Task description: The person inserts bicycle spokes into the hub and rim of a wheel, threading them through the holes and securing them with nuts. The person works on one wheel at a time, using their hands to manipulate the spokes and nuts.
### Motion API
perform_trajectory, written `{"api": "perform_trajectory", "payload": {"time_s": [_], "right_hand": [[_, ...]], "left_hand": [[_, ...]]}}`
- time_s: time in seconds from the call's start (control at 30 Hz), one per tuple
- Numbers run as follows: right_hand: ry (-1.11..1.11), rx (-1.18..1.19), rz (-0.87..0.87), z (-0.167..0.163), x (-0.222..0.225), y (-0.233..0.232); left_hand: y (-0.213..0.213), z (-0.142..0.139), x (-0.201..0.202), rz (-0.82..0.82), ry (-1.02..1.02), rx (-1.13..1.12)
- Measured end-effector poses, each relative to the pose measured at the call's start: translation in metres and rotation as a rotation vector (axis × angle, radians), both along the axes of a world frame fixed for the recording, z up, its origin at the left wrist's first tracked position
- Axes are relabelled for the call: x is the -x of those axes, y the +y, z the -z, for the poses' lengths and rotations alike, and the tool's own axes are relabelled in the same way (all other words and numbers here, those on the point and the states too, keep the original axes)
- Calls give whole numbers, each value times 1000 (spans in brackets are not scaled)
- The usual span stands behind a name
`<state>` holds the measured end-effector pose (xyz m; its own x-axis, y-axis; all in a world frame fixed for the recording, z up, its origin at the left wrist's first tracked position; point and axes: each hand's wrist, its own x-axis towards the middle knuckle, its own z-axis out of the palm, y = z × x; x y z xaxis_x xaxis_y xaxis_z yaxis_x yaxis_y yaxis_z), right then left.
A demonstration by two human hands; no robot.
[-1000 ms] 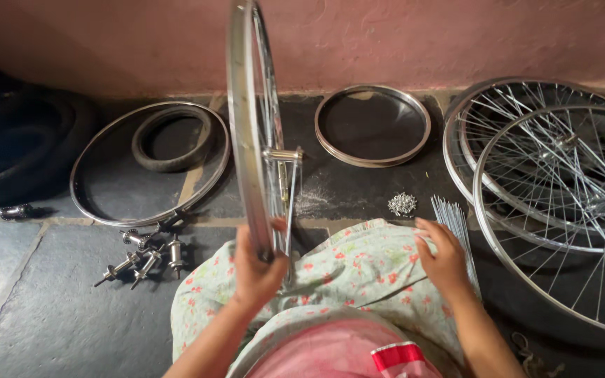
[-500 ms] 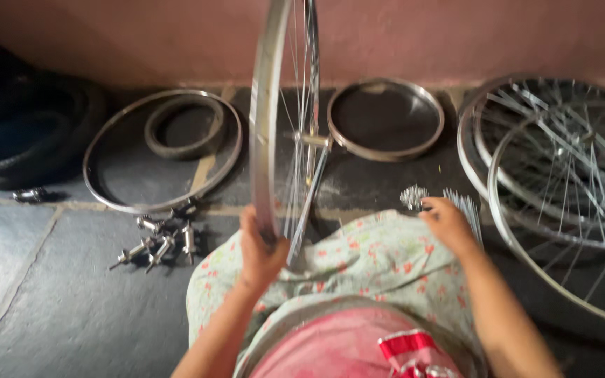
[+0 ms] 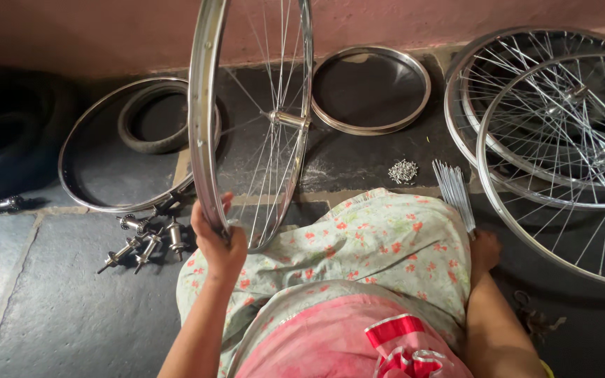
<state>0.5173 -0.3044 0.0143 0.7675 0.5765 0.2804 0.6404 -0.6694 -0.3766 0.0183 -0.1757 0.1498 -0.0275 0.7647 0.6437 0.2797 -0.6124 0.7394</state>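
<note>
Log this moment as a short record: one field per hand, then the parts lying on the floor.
left hand: grips the rim of the upright spoked wheel
right hand: low beside the knee, at the bundle of loose spokes
hubs: cluster left of the knee
nipples: small pile by the spokes
bare rims: flat near the wall
finished wheels: stacked at right

arms: bare, no sleeves showing | left hand (image 3: 217,245): no ring, no glove on the fingers | right hand (image 3: 483,248): bare too, fingers mostly hidden | knees, just below the fingers: pale green cloth (image 3: 372,245) with small red flowers | lap, nearer the body: pink garment (image 3: 309,343), red-and-white striped trim (image 3: 404,343)
</note>
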Motion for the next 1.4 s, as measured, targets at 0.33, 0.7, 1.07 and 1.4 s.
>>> {"api": "perform_trajectory", "payload": {"time_s": [0.33,0.7,1.07,1.4], "right_hand": [[-84,-428,20,28,-10,-3],[472,-1155,-287,-28,-21,43],[1177,-1541,-423,-97,27,225],[1454,-1253,-521,-29,70,257]], "left_hand": [[4,-17,9,99,-135,-63],[42,-126,1,252,-30,184],[57,-124,24,205,-177,355],[59,-138,14,89,-239,414]]}}
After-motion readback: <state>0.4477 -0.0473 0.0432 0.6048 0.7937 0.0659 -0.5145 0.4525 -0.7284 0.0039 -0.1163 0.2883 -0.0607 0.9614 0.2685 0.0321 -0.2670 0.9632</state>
